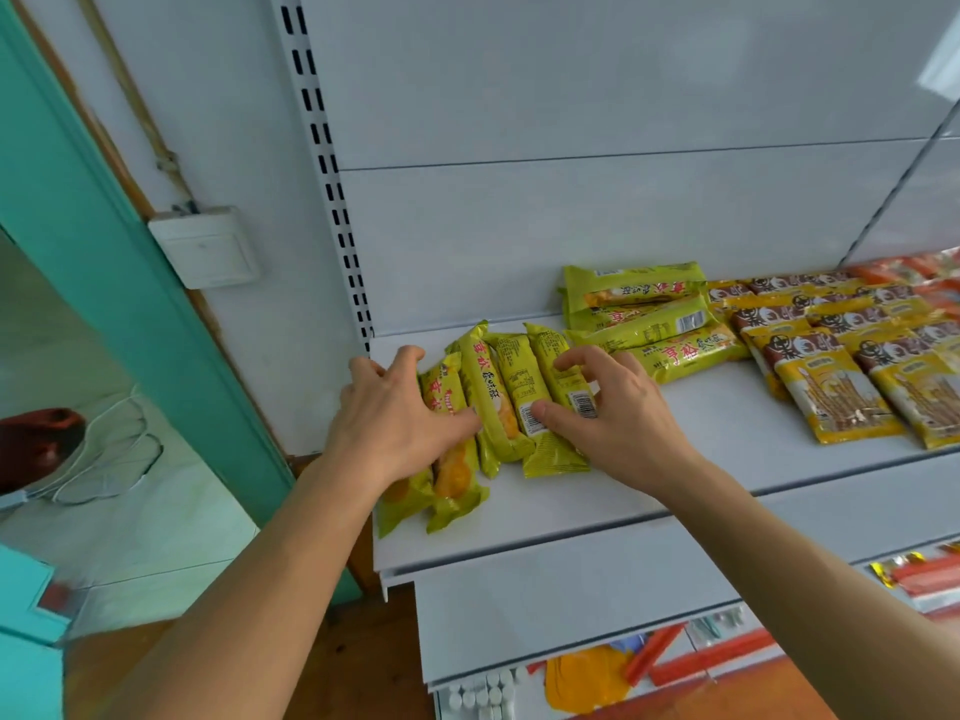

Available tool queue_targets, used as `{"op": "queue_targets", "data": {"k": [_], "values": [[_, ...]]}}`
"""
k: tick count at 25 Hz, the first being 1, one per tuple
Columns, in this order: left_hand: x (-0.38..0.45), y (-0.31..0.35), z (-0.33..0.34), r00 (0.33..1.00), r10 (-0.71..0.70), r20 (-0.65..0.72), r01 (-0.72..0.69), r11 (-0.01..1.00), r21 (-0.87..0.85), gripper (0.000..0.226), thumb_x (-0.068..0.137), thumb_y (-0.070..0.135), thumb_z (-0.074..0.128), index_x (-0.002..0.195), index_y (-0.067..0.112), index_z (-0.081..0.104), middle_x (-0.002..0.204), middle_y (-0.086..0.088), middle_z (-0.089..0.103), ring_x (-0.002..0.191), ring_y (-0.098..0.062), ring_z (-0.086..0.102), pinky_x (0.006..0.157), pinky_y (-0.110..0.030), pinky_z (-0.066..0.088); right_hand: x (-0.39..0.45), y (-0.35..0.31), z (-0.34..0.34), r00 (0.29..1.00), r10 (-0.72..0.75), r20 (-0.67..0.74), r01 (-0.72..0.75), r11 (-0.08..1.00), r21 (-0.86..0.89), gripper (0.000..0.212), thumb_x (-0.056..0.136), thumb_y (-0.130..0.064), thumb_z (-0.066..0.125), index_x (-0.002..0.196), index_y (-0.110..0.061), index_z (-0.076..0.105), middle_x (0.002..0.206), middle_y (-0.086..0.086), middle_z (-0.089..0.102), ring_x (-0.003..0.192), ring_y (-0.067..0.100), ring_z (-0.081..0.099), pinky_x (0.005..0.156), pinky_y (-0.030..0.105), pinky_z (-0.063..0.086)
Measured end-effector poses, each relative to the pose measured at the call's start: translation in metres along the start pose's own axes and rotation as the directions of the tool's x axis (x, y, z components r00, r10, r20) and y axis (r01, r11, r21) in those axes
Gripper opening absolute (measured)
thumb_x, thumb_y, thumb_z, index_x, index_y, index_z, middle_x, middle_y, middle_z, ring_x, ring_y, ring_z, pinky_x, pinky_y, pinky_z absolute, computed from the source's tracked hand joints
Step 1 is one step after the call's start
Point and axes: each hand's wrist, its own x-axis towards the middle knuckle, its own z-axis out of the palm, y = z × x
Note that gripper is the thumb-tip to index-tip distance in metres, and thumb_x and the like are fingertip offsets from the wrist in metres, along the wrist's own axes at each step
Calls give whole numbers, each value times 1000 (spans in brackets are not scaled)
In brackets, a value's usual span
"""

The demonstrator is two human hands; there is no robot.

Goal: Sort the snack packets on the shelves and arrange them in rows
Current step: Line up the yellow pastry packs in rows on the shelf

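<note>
Several yellow-green snack packets [493, 402] lie side by side, lengthwise, at the left end of the white shelf [675, 459]. My left hand [395, 413] rests on the leftmost packets with fingers spread, the thumb touching a middle one. My right hand [608, 407] lies on the rightmost packets, its fingers bent over their tops and the thumb pressing near a barcode. A second pile of the same yellow-green packets [644, 314] lies crosswise behind my right hand.
Yellow-and-brown stick-snack packets [831, 356] fill the shelf's right part, with orange packets [914, 272] at the far right. Lower shelves hold red and orange packets [701, 662]. A slotted upright [332, 200] and a teal door frame [130, 252] bound the left side.
</note>
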Motion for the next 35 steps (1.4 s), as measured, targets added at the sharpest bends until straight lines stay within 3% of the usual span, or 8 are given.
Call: {"op": "queue_targets", "data": {"k": [8, 12, 16, 21, 25, 27, 31, 35], "values": [[5, 2, -15, 990, 50, 135, -71, 985, 158, 104, 67, 42, 81, 152, 38, 22, 143, -11, 31, 124, -37, 50, 97, -43, 49, -2, -26, -7, 995, 38, 88, -23, 986, -162, 48, 83, -57, 60, 126, -39, 49, 125, 4, 44, 116, 32, 50, 96, 40, 43], [10, -27, -36, 997, 35, 69, -16, 966, -257, 91, 54, 44, 77, 140, 34, 46, 122, -4, 57, 99, -23, 65, 86, -34, 54, 0, -66, 21, 991, 70, 117, -29, 946, -322, 79, 77, -81, 51, 144, -43, 32, 138, 9, 32, 126, 39, 39, 101, 50, 41], [11, -55, -52, 995, -50, 86, 94, 753, -651, 55, 69, 28, 75, 121, 29, 59, 94, -2, 72, 77, -21, 71, 67, -34, 56, 7, -88, 52, 990, 55, 130, -5, 932, -362, 79, 76, -79, 52, 144, -43, 31, 134, 8, 30, 122, 38, 36, 95, 52, 39], [5, -60, -43, 981, -15, 192, 178, 450, -875, 46, 67, 22, 65, 112, 20, 58, 88, -15, 57, 85, -34, 61, 57, -36, 50, 13, -96, 55, 986, 35, 165, 21, 945, -327, 79, 80, -84, 46, 147, -43, 30, 144, 10, 29, 129, 40, 36, 99, 53, 40], [1, -56, -48, 993, 49, 109, 92, 268, -959, 37, 76, 21, 60, 113, 22, 57, 93, -14, 60, 83, -31, 64, 62, -38, 50, 1, -76, 33, 989, -134, -61, 120, 974, -194, 60, 90, -69, 48, 142, -40, 38, 149, 6, 34, 135, 33, 35, 107, 49, 39], [4, -44, -50, 989, 55, 134, 112, 292, -950, 29, 79, 21, 59, 108, 21, 57, 93, -14, 58, 82, -29, 65, 63, -37, 50, 7, -72, 27, 993, -112, -23, 108, 987, -121, 59, 89, -66, 54, 138, -36, 42, 138, 6, 43, 129, 32, 42, 104, 42, 39], [0, -18, -40, 966, 90, 240, 193, 364, -911, 16, 88, 16, 57, 103, 16, 51, 78, -14, 52, 52, -21, 58, 47, -31, 51, 24, -77, 41, 981, 23, 191, 14, 982, -188, 91, 65, -90, 57, 133, -31, 40, 124, 5, 43, 123, 32, 46, 102, 47, 43], [-12, -20, -38, 946, 128, 297, 221, 417, -882, 47, 61, 19, 63, 108, 23, 62, 90, -16, 59, 68, -30, 63, 56, -37, 53, 29, -67, 25, 962, 8, 273, 93, 931, -353, 87, 61, -79, 69, 127, -30, 41, 130, 0, 46, 124, 30, 42, 97, 52, 40]]}}
